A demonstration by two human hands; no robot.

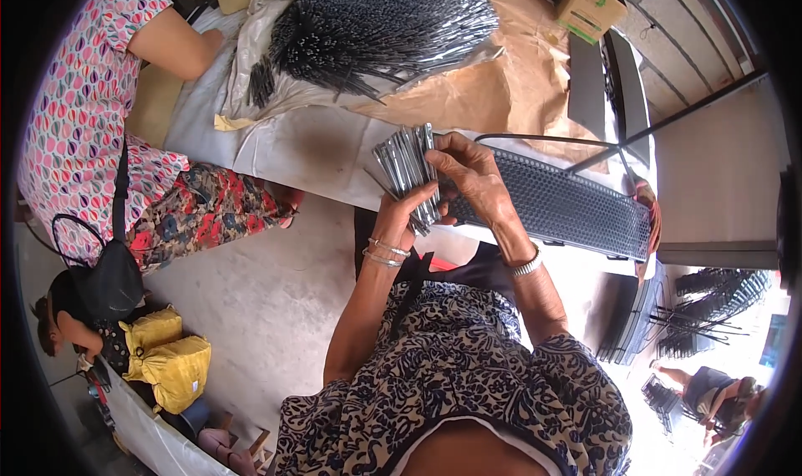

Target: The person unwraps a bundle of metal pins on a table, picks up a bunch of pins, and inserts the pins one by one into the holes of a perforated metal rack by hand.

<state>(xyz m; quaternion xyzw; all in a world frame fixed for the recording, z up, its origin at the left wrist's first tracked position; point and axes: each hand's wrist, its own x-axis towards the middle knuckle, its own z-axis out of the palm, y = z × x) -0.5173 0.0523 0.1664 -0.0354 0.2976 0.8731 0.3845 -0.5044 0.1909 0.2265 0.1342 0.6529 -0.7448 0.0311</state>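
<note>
Here, the left hand (403, 210) and right hand (474, 173) clamp their grip on silvery strips (403, 162), beside a sheet-draped surface (288, 154) heaped with dark slender pieces (380, 29); pale floor (267, 300) spreads below.

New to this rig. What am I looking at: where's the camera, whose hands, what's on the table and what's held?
No robot here: it's a person working bare-handed. The single picture comes from a fisheye camera on their head, looking down, so edges bend. The left hand grips a bundle of thin, shiny rods; the right hand touches its right side. On the table, a large pile of dark rods lies on pale sheeting, with brown paper beside it. A black perforated panel sits nearer, to the right.
</note>
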